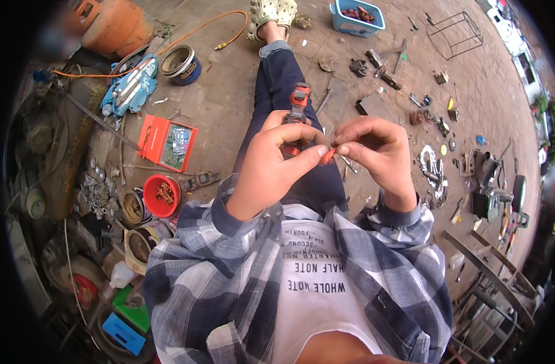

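My left hand (274, 158) is wrapped round a dark metal part with red-orange pieces (298, 100), whose upper end sticks out beyond my fingers. It looks like a wound coil part, but my hand covers much of it. Below the thumb tip shows a tuft of orange, copper-like wire (328, 157). There the fingertips of my right hand (377, 151) are pinched together, meeting my left thumb and forefinger. Both hands are above my outstretched legs in dark jeans (276, 76).
To the left lie a red box (153, 136) with a circuit board, a red bowl (148, 197) of copper scraps, and a paint bucket (183, 76). A blue tub (358, 29) stands ahead. Tools and metal scraps, including a drill-like black tool (485, 204), are strewn right.
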`<act>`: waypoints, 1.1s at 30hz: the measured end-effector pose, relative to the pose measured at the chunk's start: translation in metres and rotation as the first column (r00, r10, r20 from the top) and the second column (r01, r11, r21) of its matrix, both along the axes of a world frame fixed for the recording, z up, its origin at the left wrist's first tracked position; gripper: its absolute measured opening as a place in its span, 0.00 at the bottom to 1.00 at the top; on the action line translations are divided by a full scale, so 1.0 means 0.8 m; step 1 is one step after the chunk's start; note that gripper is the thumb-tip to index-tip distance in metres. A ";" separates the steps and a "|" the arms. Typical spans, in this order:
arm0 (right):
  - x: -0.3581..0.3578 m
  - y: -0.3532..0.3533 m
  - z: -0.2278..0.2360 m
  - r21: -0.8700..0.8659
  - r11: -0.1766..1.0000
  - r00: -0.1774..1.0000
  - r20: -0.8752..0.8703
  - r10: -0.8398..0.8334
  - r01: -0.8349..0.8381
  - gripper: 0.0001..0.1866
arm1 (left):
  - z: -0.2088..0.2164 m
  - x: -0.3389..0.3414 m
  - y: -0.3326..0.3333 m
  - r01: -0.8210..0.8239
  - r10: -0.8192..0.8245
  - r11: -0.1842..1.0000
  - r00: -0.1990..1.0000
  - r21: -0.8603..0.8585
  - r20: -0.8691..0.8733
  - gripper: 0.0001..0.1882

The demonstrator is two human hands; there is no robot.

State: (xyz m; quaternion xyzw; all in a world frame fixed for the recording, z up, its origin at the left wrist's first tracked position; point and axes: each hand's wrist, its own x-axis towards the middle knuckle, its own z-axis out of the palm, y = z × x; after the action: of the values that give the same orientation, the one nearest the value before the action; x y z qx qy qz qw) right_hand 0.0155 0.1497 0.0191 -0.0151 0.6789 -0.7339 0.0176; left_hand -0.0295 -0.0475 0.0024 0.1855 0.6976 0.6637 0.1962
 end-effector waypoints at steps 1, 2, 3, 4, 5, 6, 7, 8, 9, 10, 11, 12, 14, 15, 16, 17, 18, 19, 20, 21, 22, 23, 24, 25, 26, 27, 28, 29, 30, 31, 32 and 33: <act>0.000 0.005 0.000 0.047 0.999 0.999 -0.033 0.021 -0.020 0.06 | -0.001 0.000 0.000 -0.007 0.007 1.000 0.999 -0.003 0.032 0.07; -0.001 0.012 0.000 0.095 0.995 0.997 -0.066 0.043 -0.036 0.06 | -0.002 -0.001 0.000 -0.025 0.026 0.999 0.999 -0.019 0.030 0.07; 0.003 0.015 -0.001 0.140 0.989 0.994 -0.094 0.056 -0.042 0.05 | -0.002 -0.003 -0.001 -0.034 0.035 0.999 0.999 -0.038 0.032 0.06; 0.003 0.019 -0.002 0.186 0.982 0.997 -0.066 0.048 -0.035 0.05 | -0.003 -0.003 -0.002 -0.041 0.043 0.998 0.999 -0.057 0.033 0.06; 0.002 0.018 -0.001 0.262 0.965 0.994 -0.089 0.057 -0.032 0.05 | -0.004 -0.002 -0.003 -0.049 0.049 0.997 0.999 -0.059 0.001 0.06; 0.000 0.018 0.005 0.342 0.940 0.991 -0.112 0.067 -0.025 0.05 | -0.006 -0.002 -0.002 -0.055 0.054 0.997 0.998 -0.056 -0.033 0.06; -0.002 0.017 0.009 0.419 0.908 0.988 -0.134 0.080 -0.016 0.05 | -0.008 -0.003 -0.001 -0.062 0.058 0.997 0.996 -0.051 -0.067 0.07; -0.003 0.014 0.010 0.497 0.866 0.985 -0.167 0.037 0.051 0.05 | -0.006 -0.002 -0.001 -0.053 0.051 0.997 0.998 -0.061 -0.041 0.06; -0.004 0.012 0.013 0.567 0.817 0.974 -0.223 0.026 0.107 0.05 | -0.003 -0.001 0.000 -0.050 0.048 0.996 0.999 -0.070 -0.018 0.06; -0.005 0.010 0.016 0.628 0.760 0.960 -0.279 0.022 0.165 0.06 | -0.001 -0.001 0.001 -0.046 0.047 0.996 0.999 -0.079 0.004 0.05; -0.005 0.008 0.018 0.681 0.697 0.942 -0.334 0.024 0.223 0.06 | -0.002 0.000 0.003 -0.040 0.041 0.996 0.999 -0.076 0.006 0.06; -0.005 0.005 0.016 0.682 0.675 0.919 -0.393 0.017 0.280 0.07 | -0.004 0.000 0.002 -0.030 0.031 0.997 0.999 -0.073 0.007 0.06; -0.005 -0.003 0.010 0.627 0.676 0.875 -0.480 -0.056 0.387 0.07 | -0.005 0.001 0.001 -0.023 0.023 0.997 1.000 -0.069 0.001 0.06; -0.006 -0.005 0.006 0.594 0.677 0.849 -0.521 -0.088 0.435 0.07 | -0.004 0.001 0.003 -0.029 0.029 0.997 1.000 -0.068 -0.006 0.06; -0.005 -0.007 0.000 0.535 0.713 0.837 -0.530 -0.134 0.453 0.07 | -0.004 0.002 0.006 -0.036 0.035 0.997 0.999 -0.067 -0.013 0.06; -0.002 -0.010 -0.008 0.473 0.746 0.825 -0.535 -0.181 0.469 0.07 | -0.004 0.002 0.007 -0.040 0.040 0.997 0.999 -0.066 -0.009 0.06; 0.002 -0.014 -0.013 0.409 0.774 0.812 -0.538 -0.225 0.484 0.07 | -0.005 0.003 0.007 -0.046 0.046 0.997 0.999 -0.063 -0.006 0.06; 0.006 -0.020 -0.014 0.278 0.837 0.835 -0.445 -0.324 0.472 0.07 | -0.006 0.004 0.007 -0.052 0.052 0.997 0.999 -0.060 -0.004 0.06; 0.010 -0.026 -0.014 0.138 0.873 0.853 -0.332 -0.403 0.467 0.07 | -0.007 0.005 0.007 -0.050 0.050 0.997 0.999 -0.055 0.005 0.06; 0.012 -0.027 -0.014 -0.003 0.883 0.864 -0.204 -0.461 0.470 0.06 | -0.007 0.005 0.009 -0.046 0.047 0.998 0.999 -0.048 0.017 0.06; 0.012 -0.022 -0.015 -0.061 0.894 0.880 -0.158 -0.447 0.444 0.08 | -0.007 0.005 0.011 -0.041 0.042 0.998 0.999 -0.041 0.030 0.06; 0.011 -0.022 -0.018 -0.013 0.874 0.854 -0.209 -0.477 0.485 0.07 | -0.008 0.006 0.014 -0.040 0.041 0.999 0.999 -0.030 0.020 0.07; 0.009 -0.024 -0.022 0.027 0.850 0.824 -0.262 -0.502 0.526 0.07 | -0.011 0.007 0.016 -0.040 0.040 0.999 0.999 -0.021 0.009 0.07; 0.008 -0.025 -0.027 0.065 0.821 0.792 -0.316 -0.523 0.568 0.07 | -0.013 0.007 0.018 -0.039 0.039 0.999 0.999 -0.013 -0.003 0.08; 0.003 -0.022 -0.033 0.202 0.749 0.711 -0.537 -0.454 0.631 0.07 | -0.012 0.006 0.019 -0.042 0.042 0.999 0.999 -0.015 -0.021 0.08; 0.001 -0.019 -0.030 0.331 0.707 0.717 -0.602 -0.351 0.624 0.08 | -0.009 0.006 0.018 -0.046 0.046 0.999 0.998 -0.020 -0.033 0.07; -0.001 -0.013 -0.023 0.451 0.645 0.722 -0.650 -0.237 0.617 0.08 | -0.008 0.007 0.018 -0.052 0.051 0.998 0.998 -0.026 -0.046 0.07; -0.002 -0.007 -0.015 0.557 0.566 0.726 -0.678 -0.114 0.608 0.09 | -0.009 0.006 0.018 -0.069 0.064 0.997 0.993 -0.043 -0.095 0.07; 0.000 -0.004 -0.007 0.633 0.551 0.786 -0.615 -0.070 0.544 0.09 | -0.010 0.004 0.018 -0.087 0.077 0.994 0.986 -0.063 -0.145 0.07; 0.002 -0.004 0.003 0.673 0.596 0.855 -0.517 -0.045 0.438 0.09 | -0.011 0.004 0.013 -0.122 0.103 0.988 0.975 -0.090 -0.195 0.07; 0.005 -0.001 0.015 0.700 0.638 0.911 -0.412 -0.007 0.321 0.08 | -0.013 0.002 0.011 -0.153 0.132 0.985 0.969 -0.085 -0.207 0.08; 0.011 0.002 0.019 0.707 0.678 0.950 -0.309 0.042 0.199 0.08 | -0.016 0.001 0.008 -0.188 0.164 0.978 0.960 -0.087 -0.225 0.08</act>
State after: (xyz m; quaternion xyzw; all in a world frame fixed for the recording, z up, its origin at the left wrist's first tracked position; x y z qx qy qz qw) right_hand 0.0240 0.1509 0.0345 -0.0883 0.9093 -0.3907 -0.1129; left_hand -0.0283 -0.0410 -0.0105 0.1831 0.7633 0.6158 0.0687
